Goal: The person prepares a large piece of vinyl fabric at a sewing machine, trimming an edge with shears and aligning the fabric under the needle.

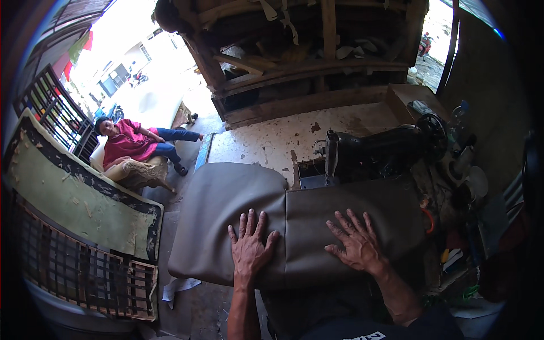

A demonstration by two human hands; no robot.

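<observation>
A large brown-grey sheet of what looks like leatherette (226, 187) is spread over the sewing table, with a seam running down its middle. My left hand (251, 249) lies flat on the sheet just left of the seam, fingers spread. To the right of the seam, my right hand (354, 243) rests on the same sheet, also with spread fingers. Neither hand grips anything. Beyond the sheet's far edge stands a dark sewing machine (374, 153), its handwheel at the right. The sheet's near edge hangs over the table front.
Paint-worn tabletop (255, 141) shows behind the sheet. A wooden shelf frame (317, 73) with scraps stands at the back. Stripped seat frames (85, 198) lean at the left, near a seated person in red (130, 141). Orange-handled scissors (429, 221) and clutter sit at the right.
</observation>
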